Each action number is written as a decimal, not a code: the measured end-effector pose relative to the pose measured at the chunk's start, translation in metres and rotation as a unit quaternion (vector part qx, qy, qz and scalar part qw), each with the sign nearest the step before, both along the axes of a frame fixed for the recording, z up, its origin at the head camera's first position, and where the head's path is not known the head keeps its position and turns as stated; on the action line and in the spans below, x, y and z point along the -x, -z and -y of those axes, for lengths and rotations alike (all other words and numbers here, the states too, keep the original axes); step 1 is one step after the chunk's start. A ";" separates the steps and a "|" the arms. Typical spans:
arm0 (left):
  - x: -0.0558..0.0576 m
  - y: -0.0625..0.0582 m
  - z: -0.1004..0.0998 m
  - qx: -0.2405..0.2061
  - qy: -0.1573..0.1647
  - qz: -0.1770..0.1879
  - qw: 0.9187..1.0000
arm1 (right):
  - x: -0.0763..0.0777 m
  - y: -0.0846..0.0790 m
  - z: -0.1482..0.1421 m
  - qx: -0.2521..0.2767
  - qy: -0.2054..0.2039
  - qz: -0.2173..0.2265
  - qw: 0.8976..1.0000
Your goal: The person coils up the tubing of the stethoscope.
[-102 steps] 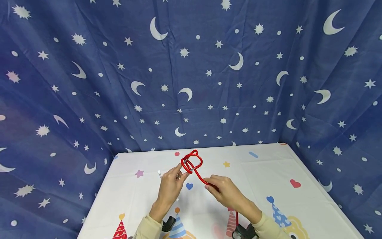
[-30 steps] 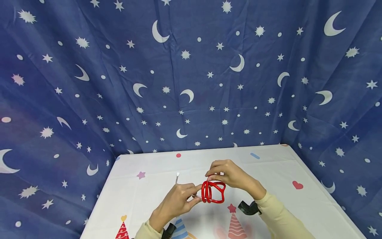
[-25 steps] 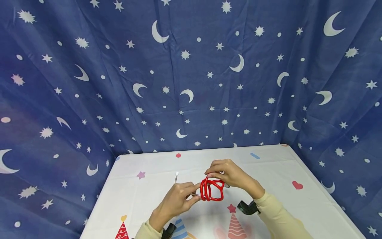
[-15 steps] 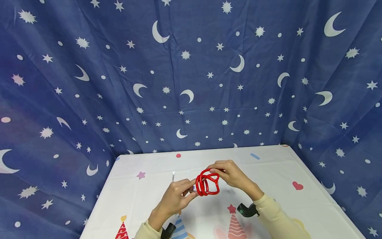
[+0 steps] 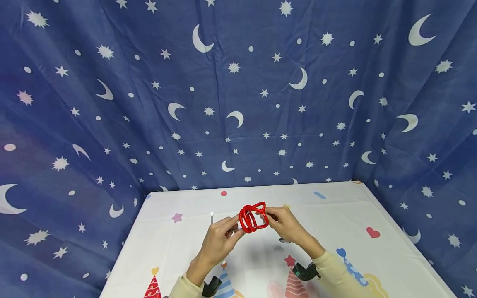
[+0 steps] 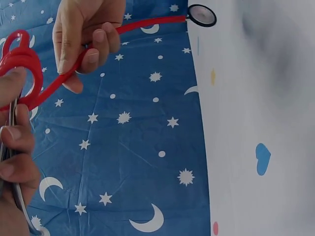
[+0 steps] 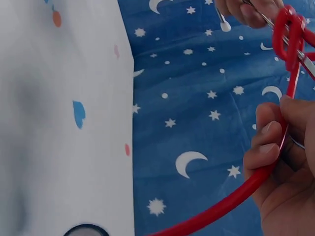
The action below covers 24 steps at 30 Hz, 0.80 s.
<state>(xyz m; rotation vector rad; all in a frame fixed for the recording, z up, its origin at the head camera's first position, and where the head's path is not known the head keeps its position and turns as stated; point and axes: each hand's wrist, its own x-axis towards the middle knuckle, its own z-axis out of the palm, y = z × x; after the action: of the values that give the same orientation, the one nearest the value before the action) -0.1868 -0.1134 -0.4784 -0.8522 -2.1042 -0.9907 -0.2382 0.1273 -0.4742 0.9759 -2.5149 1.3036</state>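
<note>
A red stethoscope is held up over the table, its tubing point(image 5: 246, 218) wound in several loops around its metal ear tubes point(image 7: 307, 64). My left hand point(image 5: 217, 240) grips the metal ear tubes just left of the loops. A white ear tip point(image 5: 212, 214) sticks up behind that hand. On the other side, my right hand point(image 5: 288, 227) has its fingers curled round the loose run of red tubing, seen closely in the right wrist view. Past the right hand the tubing ends in the round chest piece point(image 6: 202, 15), which dangles below the hand in the head view.
A white tablecloth point(image 5: 179, 244) printed with party hats, hearts and stars covers the table. Behind and at both sides hangs a blue curtain point(image 5: 257, 111) with moons and stars. Each wrist wears a black camera mount point(image 5: 306, 272).
More tubing is wound round the ear tubes than 3.4 s ago. Over the last second, my right hand has moved from above the loops to their right. The loops have shifted left and up.
</note>
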 end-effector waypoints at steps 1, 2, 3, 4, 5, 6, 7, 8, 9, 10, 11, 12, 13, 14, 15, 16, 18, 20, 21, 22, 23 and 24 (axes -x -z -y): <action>0.000 0.000 -0.001 -0.004 -0.008 0.004 1.000 | -0.001 0.002 0.002 0.001 0.003 0.006 1.000; 0.000 0.001 -0.001 -0.009 -0.016 0.008 1.000 | -0.002 0.003 0.003 0.002 0.004 0.010 1.000; 0.001 0.001 -0.001 -0.014 -0.023 0.013 1.000 | -0.004 0.005 0.005 0.002 0.007 0.016 1.000; 0.001 0.001 -0.002 -0.018 -0.029 0.017 0.999 | -0.005 0.007 0.006 0.002 0.011 0.019 1.000; 0.002 0.002 -0.002 -0.023 -0.034 0.022 0.999 | -0.006 0.009 0.008 0.000 0.016 0.022 1.000; 0.003 0.002 -0.002 -0.030 -0.039 0.025 0.998 | -0.007 0.011 0.009 -0.001 0.017 0.026 1.000; 0.004 0.002 -0.002 -0.037 -0.045 0.028 0.998 | -0.008 0.013 0.011 -0.003 0.018 0.029 0.999; 0.006 0.003 -0.002 -0.044 -0.052 0.030 0.997 | -0.010 0.015 0.012 -0.003 0.018 0.033 0.999; 0.007 0.004 -0.002 -0.051 -0.059 0.033 0.996 | -0.011 0.018 0.013 -0.005 0.020 0.037 0.999; 0.009 0.004 -0.001 -0.058 -0.066 0.036 0.995 | -0.012 0.020 0.014 -0.004 0.022 0.039 0.999; 0.010 0.004 -0.001 -0.065 -0.074 0.040 0.994 | -0.014 0.022 0.014 -0.003 0.022 0.043 0.999; 0.012 0.005 0.000 -0.071 -0.082 0.044 0.993 | -0.015 0.023 0.015 -0.001 0.022 0.046 0.999; 0.013 0.006 0.000 -0.075 -0.091 0.050 0.992 | -0.017 0.024 0.016 -0.001 0.023 0.046 0.999; 0.014 0.006 0.000 -0.078 -0.098 0.054 0.991 | -0.018 0.025 0.016 -0.002 0.024 0.047 0.999; 0.015 0.007 0.001 -0.080 -0.104 0.061 0.990 | -0.020 0.025 0.016 -0.006 0.024 0.045 0.999; 0.016 0.008 0.001 -0.079 -0.109 0.065 0.989 | -0.022 0.025 0.017 -0.009 0.024 0.042 0.999; 0.018 0.010 0.000 -0.077 -0.118 0.074 0.987 | -0.026 0.025 0.017 -0.021 0.024 0.037 0.999; 0.019 0.012 -0.001 -0.074 -0.125 0.081 0.986 | -0.029 0.024 0.017 -0.034 0.024 0.030 0.999; 0.019 0.012 -0.002 -0.073 -0.129 0.083 0.985 | -0.031 0.023 0.017 -0.040 0.025 0.026 0.999; 0.019 0.013 -0.003 -0.074 -0.132 0.082 0.985 | -0.032 0.022 0.017 -0.044 0.025 0.023 0.998; 0.020 0.014 -0.003 -0.076 -0.135 0.081 0.985 | -0.033 0.021 0.016 -0.047 0.026 0.020 0.998; 0.021 0.014 -0.003 -0.077 -0.137 0.080 0.984 | -0.034 0.021 0.016 -0.050 0.027 0.017 0.998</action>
<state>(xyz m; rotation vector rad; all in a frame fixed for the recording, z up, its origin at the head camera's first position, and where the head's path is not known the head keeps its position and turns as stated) -0.2074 -0.1100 -0.4924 -0.4042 -2.1731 -1.0842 -0.2037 0.1112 -0.4949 0.9044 -2.6366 1.1993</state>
